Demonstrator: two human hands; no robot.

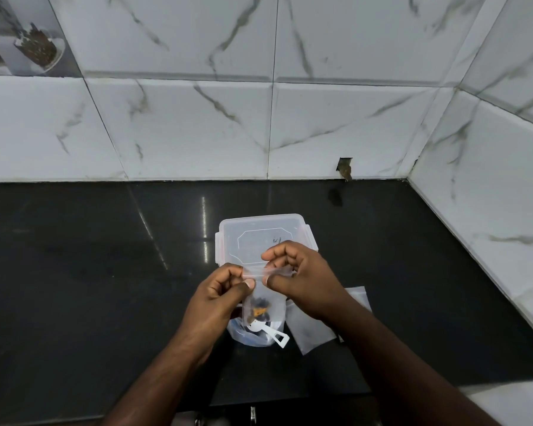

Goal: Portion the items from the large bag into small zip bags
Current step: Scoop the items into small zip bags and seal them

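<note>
step: sealing small zip bag (263, 290) | left hand (219, 292) and right hand (302, 279) grip pinching zip strip ends | advice: press evenly along strip, keep contents low, above large bag (253, 335)

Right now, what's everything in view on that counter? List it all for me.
small zip bag: one, clear, dark and orange bits inside, held above the counter by its top strip
large bag: one, clear, under the small bag
scoop: one, white, lying in the large bag
box: one, clear, lidded, behind the hands
empty zip bags: at least two, clear, right of the large bag
counter: one, black
left hand: pinching the strip
right hand: pinching the strip
</note>
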